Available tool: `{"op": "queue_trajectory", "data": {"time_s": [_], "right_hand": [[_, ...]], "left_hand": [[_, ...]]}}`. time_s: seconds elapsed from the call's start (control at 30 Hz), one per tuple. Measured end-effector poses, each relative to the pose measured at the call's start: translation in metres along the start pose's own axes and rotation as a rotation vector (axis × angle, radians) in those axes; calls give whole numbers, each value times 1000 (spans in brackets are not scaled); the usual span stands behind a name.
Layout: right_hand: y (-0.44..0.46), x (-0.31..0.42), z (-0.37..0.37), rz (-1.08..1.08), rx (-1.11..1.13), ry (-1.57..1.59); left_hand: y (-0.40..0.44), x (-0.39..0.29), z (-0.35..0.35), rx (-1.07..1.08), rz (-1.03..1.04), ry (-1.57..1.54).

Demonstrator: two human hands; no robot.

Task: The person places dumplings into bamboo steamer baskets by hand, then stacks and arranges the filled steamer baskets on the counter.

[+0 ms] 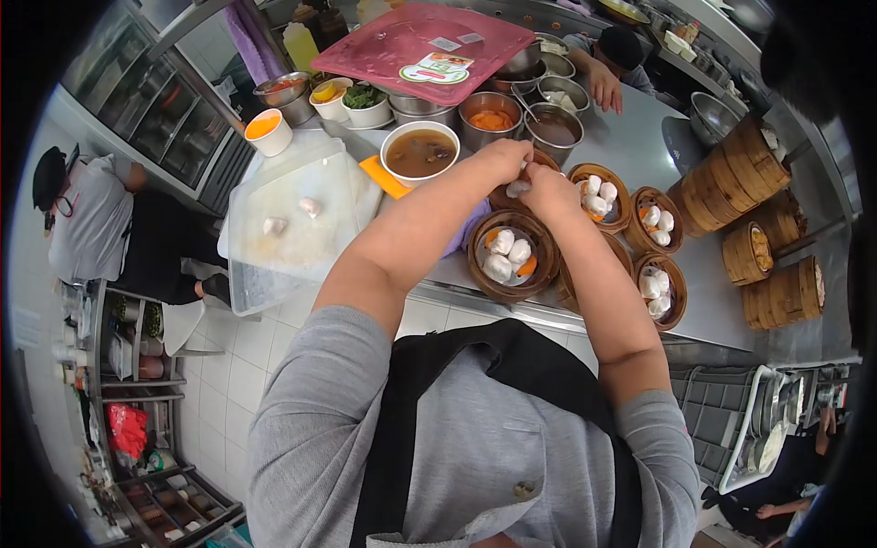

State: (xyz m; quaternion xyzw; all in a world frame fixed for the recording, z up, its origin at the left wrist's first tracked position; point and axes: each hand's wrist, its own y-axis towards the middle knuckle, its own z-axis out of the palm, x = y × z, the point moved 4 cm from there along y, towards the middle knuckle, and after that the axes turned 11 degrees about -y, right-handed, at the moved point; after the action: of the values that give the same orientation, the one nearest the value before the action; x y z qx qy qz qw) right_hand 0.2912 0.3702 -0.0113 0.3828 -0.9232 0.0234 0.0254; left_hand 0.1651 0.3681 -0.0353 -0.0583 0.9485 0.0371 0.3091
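Note:
My left hand and my right hand meet above a bamboo steamer basket. A small whitish dumpling shows below my fingers, pinched in my right hand. The fingers of my left hand are closed beside it, and whatever they hold is hidden. Just in front of me another bamboo steamer contains several white dumplings and orange slices. More filled steamers stand to the right of my hands. Two loose dumplings lie on a white board at the left.
A bowl of brown soup and an orange-filled cup stand left of my hands. Behind are metal pots and a pink tray. Stacked steamers line the right. A co-worker's hand rests across the counter; another person is at left.

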Motion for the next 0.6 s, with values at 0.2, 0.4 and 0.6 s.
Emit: {"op": "queue_trajectory", "data": {"time_s": [0.2,0.4,0.6], "right_hand": [[6,-10,15,-54,41,117],[19,-48,22,-75,-23,794],[20,-77,16,213,182,1562]], "left_hand": [[-10,0,-4,57,-83,-34],[-26,-5,-12,225,-76,-123],[-29,-15,1,204,88,12]]}}
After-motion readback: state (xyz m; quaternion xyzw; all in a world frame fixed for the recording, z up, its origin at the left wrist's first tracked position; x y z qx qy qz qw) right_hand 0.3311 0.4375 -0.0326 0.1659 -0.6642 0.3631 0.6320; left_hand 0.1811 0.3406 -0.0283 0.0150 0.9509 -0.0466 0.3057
